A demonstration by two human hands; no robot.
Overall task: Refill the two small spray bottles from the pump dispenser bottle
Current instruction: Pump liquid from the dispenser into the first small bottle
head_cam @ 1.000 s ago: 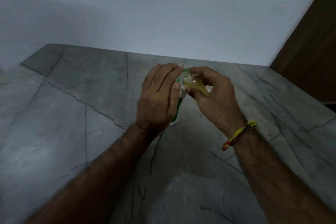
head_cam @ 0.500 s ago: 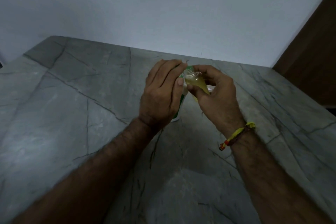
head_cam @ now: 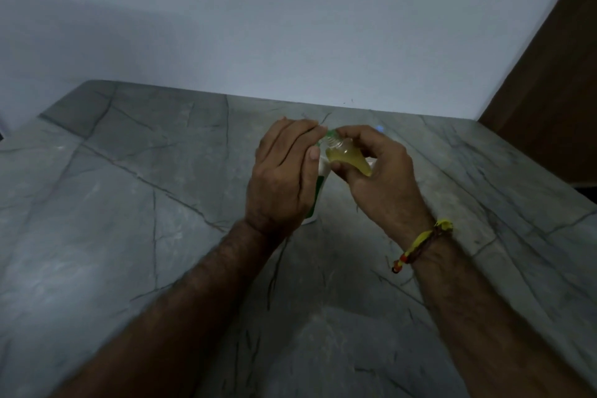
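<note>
My right hand (head_cam: 381, 178) grips a small clear spray bottle (head_cam: 347, 160) with yellow liquid inside, tilted so its open neck points up-left. My left hand (head_cam: 282, 178) lies over the top and side of the white and green pump dispenser bottle (head_cam: 318, 191), which stands on the grey stone counter (head_cam: 129, 220). The left fingers reach to the pump head, where a bit of green shows beside the small bottle's neck. Most of the dispenser is hidden behind my left hand. A small bluish object (head_cam: 380, 128) peeks out behind my right hand.
A pale wall runs along the back of the counter. A brown wooden panel (head_cam: 555, 81) stands at the right. The counter's right edge drops off near the far right of the view.
The view has shifted slightly, so the hands sit a little lower in the frame. The hands and both bottles keep nearly the same pose.
</note>
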